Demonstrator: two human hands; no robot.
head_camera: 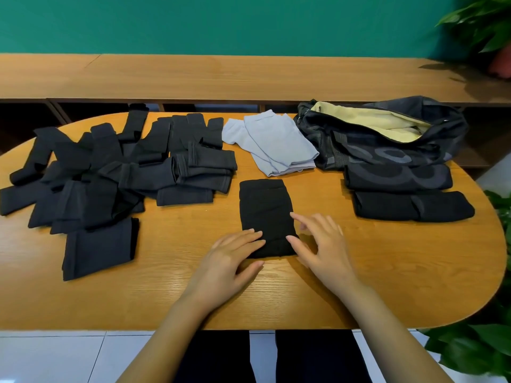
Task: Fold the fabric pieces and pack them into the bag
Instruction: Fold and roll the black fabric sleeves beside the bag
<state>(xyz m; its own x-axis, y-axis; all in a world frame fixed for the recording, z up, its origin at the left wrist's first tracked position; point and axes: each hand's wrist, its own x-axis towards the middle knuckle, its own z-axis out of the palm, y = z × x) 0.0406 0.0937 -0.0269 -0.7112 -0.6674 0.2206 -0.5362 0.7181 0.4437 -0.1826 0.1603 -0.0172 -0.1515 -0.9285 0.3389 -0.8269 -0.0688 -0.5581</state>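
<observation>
A black fabric piece (265, 217) lies flat in the middle of the wooden counter (387, 272), a narrow rectangle running away from the person. The left hand (232, 255) is released, its straight fingers lying on the piece's near left corner. The right hand (323, 244) is released too, fingers spread and only slightly bent, with thumb and forefinger tips touching the piece's right edge (the hand is a little blurred, so a light pinch cannot be ruled out). To the left sprawls a loose pile of dark fabric pieces (110, 172), overlapping one another. Beyond the centre piece sits a small stack of pale grey pieces (273, 145), just beside the dark mesh bag (387, 136), which lies at the far right with its mouth open and a beige lining showing. Two folded black bundles (412, 205) lie side by side just in front of the bag.
</observation>
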